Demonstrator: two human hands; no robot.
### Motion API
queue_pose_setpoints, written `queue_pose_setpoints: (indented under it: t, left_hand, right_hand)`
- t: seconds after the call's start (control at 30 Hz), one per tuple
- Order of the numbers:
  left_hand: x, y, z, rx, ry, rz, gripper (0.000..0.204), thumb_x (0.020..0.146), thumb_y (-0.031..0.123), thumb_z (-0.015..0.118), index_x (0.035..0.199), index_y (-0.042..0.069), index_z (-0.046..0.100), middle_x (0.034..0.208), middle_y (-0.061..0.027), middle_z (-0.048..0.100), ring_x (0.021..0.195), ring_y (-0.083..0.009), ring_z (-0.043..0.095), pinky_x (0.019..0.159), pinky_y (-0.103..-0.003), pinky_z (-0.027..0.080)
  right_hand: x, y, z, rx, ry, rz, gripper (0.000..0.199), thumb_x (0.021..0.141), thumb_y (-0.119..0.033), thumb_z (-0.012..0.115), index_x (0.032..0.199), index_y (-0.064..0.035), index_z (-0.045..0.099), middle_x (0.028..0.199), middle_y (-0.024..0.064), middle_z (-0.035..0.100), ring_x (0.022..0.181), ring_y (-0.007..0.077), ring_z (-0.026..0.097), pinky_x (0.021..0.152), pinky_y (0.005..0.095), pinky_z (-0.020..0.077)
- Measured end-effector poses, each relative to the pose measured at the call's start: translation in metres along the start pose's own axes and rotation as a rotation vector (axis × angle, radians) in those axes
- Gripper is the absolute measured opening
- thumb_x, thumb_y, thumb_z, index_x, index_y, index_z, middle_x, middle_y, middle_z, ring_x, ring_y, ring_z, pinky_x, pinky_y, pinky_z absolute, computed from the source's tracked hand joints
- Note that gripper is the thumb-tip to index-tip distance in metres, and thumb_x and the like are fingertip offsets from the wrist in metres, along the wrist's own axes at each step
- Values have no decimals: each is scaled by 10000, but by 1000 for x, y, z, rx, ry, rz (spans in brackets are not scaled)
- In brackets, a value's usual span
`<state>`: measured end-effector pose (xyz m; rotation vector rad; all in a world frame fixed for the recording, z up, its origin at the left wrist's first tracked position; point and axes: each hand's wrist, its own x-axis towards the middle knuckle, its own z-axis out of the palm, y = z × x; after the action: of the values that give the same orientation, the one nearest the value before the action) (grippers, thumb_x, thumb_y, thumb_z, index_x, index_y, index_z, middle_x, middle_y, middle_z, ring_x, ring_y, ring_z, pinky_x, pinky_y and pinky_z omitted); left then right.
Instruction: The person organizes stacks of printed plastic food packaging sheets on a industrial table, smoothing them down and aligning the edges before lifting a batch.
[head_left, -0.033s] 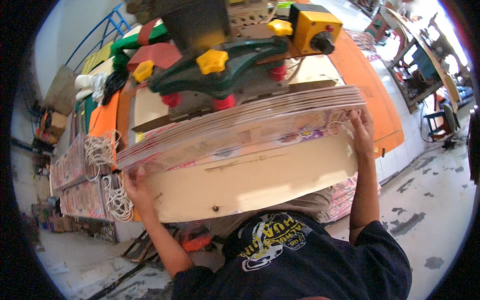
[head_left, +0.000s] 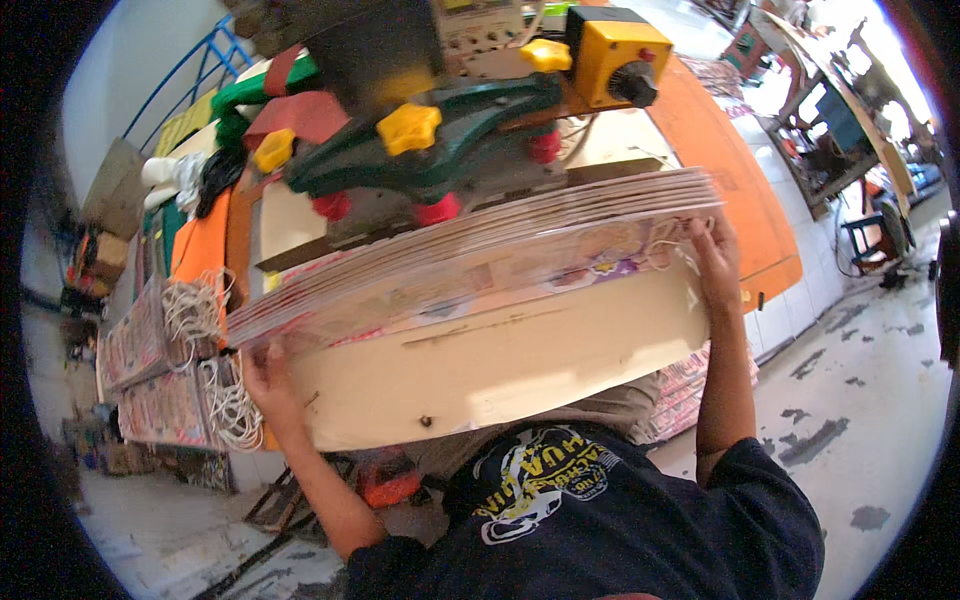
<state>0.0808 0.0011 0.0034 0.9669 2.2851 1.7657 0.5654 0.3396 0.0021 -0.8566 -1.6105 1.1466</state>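
A stack of several flat, clear plastic packs [head_left: 470,262] with colourful printing slants across the middle, its layered edges facing up. My left hand [head_left: 272,385] is closed at the stack's left end, the thumb on the near side. My right hand [head_left: 714,258] grips the right end, close to a loop of white cord [head_left: 664,245]. Where the fingers go behind the packs is hidden. Beneath the stack lies a cream board [head_left: 500,375] with a small dark hole, over my lap. Just beyond stands a machine with a dark green clamp arm [head_left: 470,135] and a long metal bar.
Yellow star knobs [head_left: 410,128] and red feet [head_left: 437,209] stick out of the machine, with a yellow control box [head_left: 617,62] at far right. An orange tabletop [head_left: 735,190] surrounds it. More printed packs [head_left: 165,410] with white cords [head_left: 232,405] are piled at left.
The scene has slid slightly left in the view. Both hands keep their hold on the stack, with no clear movement against the machine.
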Motion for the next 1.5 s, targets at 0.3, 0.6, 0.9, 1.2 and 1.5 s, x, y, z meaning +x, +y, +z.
queue_pose_setpoints:
  t: [0.3,0.6,0.9,1.2,1.5]
  left_hand:
    - [8,-25,-18,35,-73,32,460,1032,348,635,1286,-29,565,1282,-144,636,1185,-277,588,1068,-415,451]
    - [4,-35,-20,15,13,0,470,1030,294,640,1338,-42,526,1342,-198,616,1197,-306,619,994,-405,543]
    - [1,-52,-23,-46,116,41,681,1063,400,575,1516,-75,393,1463,-203,522,1321,-288,523,1121,-383,402]
    - [-5,-22,-13,133,388,29,557,1097,352,506,1469,-63,491,1461,-248,532,1309,-303,556,1104,-408,472]
    - [-6,-19,-14,144,427,130,446,1091,246,530,1429,-45,536,1402,-198,591,1223,-271,617,1046,-376,528]
  right_hand:
    - [6,-6,4,-96,2,5,362,967,-286,719,1193,-14,642,1069,69,714,1020,154,647,926,332,505]
    - [1,0,-6,-159,15,-77,324,947,-299,743,1098,-26,655,1013,91,712,1009,178,652,922,352,489]
    - [6,-25,11,-128,115,-249,505,939,-363,750,1276,-26,584,1188,87,656,1032,188,604,916,353,477]
    - [6,-14,-1,-273,288,-461,331,934,-261,740,1158,-61,600,1110,92,625,835,146,531,782,304,467]
    - [7,-7,1,-369,339,-537,321,920,-244,780,1105,-59,593,1043,100,630,808,153,549,736,294,478]
